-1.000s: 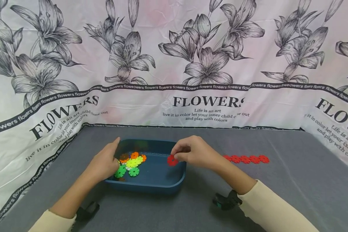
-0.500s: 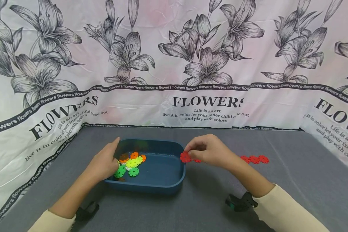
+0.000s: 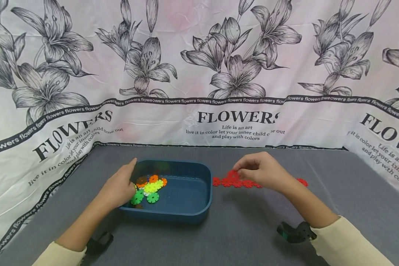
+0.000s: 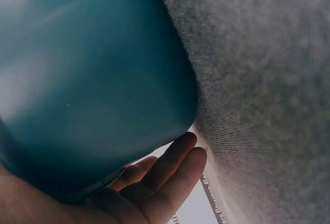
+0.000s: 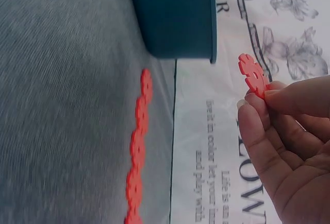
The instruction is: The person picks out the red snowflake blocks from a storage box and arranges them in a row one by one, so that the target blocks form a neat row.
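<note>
Between its thumb and fingertips my right hand [image 3: 264, 171] pinches a red notched flower disc [image 3: 233, 174], raised above a row of red flower discs [image 3: 226, 182] on the table. The right wrist view shows the held red disc [image 5: 251, 73] edge-up, apart from the row [image 5: 137, 149] below. My left hand [image 3: 119, 185] grips the left wall of a dark blue bin [image 3: 166, 213], its fingers [image 4: 172, 175] outside that wall. Orange, yellow and green flower discs [image 3: 153, 187] lie heaped in the bin's left part; the left hand hides some.
The grey tabletop [image 3: 199, 244] runs back to a white flower-printed cloth [image 3: 159, 122], which also hangs along both sides. The disc row stretches rightward from the bin's right wall, partly behind the right hand. Each wrist wears a dark camera mount [image 3: 296, 232].
My right hand has carried the red disc from inside the bin, over its right wall, to above the row. The left hand and bin have stayed put.
</note>
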